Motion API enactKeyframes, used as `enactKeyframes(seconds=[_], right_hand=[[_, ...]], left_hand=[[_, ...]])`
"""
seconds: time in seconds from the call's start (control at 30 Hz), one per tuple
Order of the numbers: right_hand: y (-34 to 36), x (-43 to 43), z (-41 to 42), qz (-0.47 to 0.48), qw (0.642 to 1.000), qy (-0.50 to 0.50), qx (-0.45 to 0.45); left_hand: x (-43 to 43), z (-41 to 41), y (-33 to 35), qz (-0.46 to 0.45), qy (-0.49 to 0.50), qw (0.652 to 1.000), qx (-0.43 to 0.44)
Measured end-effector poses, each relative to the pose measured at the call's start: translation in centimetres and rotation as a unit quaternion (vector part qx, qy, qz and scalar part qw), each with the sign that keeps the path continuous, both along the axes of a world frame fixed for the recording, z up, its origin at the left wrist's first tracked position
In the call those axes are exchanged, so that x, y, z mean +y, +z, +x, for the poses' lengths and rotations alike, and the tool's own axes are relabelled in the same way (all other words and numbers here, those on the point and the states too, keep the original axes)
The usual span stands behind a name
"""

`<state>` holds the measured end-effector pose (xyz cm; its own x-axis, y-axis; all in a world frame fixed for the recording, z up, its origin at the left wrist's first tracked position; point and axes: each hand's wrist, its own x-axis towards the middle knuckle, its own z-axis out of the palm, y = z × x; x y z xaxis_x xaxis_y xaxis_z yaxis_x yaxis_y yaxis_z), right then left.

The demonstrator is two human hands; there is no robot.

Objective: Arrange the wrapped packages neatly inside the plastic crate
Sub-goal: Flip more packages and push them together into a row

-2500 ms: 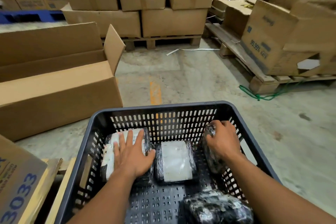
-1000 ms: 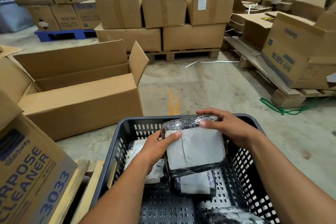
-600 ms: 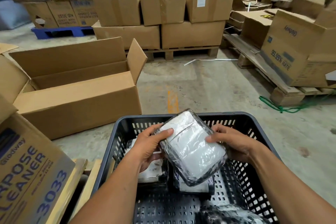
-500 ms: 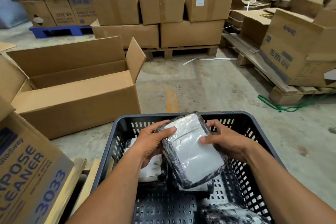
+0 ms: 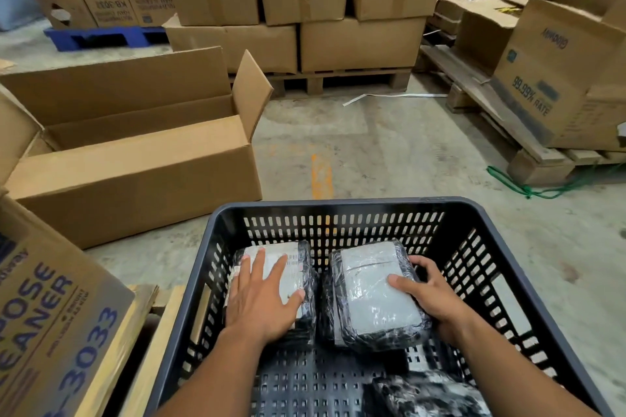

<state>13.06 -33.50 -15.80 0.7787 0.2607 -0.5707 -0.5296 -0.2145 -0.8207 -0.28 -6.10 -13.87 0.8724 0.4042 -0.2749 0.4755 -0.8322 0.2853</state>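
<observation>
Plastic crate (image 5: 342, 205): two wrapped packages side by side at far wall. Left hand (image 5: 262, 303) flat, open on left package (image 5: 298, 266); right hand (image 5: 432, 298) grip closed around right package (image 5: 374, 294). Third package (image 5: 430, 394) loose, unplaced, near corner.

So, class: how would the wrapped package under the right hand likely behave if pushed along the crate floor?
The package looks boxy and flat, so it should slide, not roll. Its glossy film may slip under the right hand.

1 crate (image 5: 342, 205), 3 wrapped packages visible (image 5: 271, 267) (image 5: 372, 291) (image 5: 426, 393), 2 hands (image 5: 262, 301) (image 5: 432, 298), 1 open carton (image 5: 135, 176).
</observation>
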Motion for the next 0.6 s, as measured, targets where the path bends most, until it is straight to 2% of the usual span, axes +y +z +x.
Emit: enactKeyframes(seconds=[0.17, 0.23, 0.3, 0.37, 0.6], right_hand=[[-2.9, 3.3, -1.2, 0.039, 0.998, -0.042, 0.024], [-3.8, 5.1, -2.0, -0.024, 0.999, -0.025, -0.032], [-4.1, 6.0, -2.3, -0.133, 0.987, -0.002, -0.093], [-4.3, 6.1, -2.2, -0.198, 0.974, 0.002, -0.111], [-4.1, 5.6, -1.7, -0.222, 0.968, 0.049, -0.106]], left_hand=[[0.3, 0.2, -1.9, 0.037, -0.026, 0.999, -0.005], [0.1, 0.1, -2.6, 0.072, -0.028, 0.997, 0.0], [0.0, 0.1, -2.8, 0.089, -0.026, 0.996, -0.001], [-0.1, 0.3, -3.0, 0.089, -0.021, 0.996, -0.004], [0.1, 0.6, -3.1, 0.09, -0.017, 0.996, 0.006]])
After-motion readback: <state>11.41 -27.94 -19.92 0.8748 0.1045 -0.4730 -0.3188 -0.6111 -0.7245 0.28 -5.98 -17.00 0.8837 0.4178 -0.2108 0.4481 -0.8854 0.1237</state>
